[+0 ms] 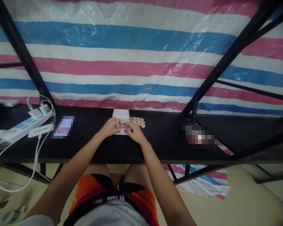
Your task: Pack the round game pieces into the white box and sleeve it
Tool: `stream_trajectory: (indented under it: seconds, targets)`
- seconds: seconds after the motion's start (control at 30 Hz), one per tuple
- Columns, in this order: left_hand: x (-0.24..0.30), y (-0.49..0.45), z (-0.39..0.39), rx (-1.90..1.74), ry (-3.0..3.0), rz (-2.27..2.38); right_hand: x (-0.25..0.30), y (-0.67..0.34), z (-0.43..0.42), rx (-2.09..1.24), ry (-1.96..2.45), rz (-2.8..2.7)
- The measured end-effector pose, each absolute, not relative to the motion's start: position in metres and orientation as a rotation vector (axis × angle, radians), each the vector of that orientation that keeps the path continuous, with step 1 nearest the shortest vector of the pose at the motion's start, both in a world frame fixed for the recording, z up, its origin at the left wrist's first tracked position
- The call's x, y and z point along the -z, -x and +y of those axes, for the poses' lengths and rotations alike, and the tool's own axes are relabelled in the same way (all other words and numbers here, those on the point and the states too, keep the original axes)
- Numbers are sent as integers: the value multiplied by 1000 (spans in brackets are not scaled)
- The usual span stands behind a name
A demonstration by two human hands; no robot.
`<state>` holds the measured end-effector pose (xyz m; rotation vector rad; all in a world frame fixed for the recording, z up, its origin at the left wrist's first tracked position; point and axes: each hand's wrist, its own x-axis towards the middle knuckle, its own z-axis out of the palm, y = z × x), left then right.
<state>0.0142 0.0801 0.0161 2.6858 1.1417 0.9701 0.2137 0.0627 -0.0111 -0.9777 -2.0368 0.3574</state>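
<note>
A small white box (121,113) stands on the black table with its lid raised at the back. My left hand (111,127) is over the box's left side, thumb and forefinger closed about a pale round piece (122,125). From the right, my right hand (135,132) reaches over the box. Its forefinger is stretched toward the same piece and its thumb stands apart over the box's inside. Beside the box, close to my right fingers, lie several round wooden game pieces (138,120) with dark marks. My fingers hide much of the box's contents.
At the left a white power strip (21,127) with plugs and looping cables lies near a blurred phone (63,127). A blurred item (199,137) is at the right. Black metal posts (209,69) frame the table (165,138), with striped sheeting (132,67) behind.
</note>
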Motion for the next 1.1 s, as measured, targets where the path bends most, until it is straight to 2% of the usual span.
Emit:
stream_trajectory:
  seconds: [0.4,0.57,0.77,1.1]
  targets:
    - [-13,-15,77,-1032,-2538,968,12,-210,61,-398,929,-2035]
    - [-14,-9,85,-1107,-2476,1230,11,-225,66,-257,1268,-1733]
    - [-8,18,102,-952,-2407,1581,19,-250,67,-152,1789,-1345]
    - [0,9,100,-819,-2542,1477,31,-249,71,-188,1780,-1436]
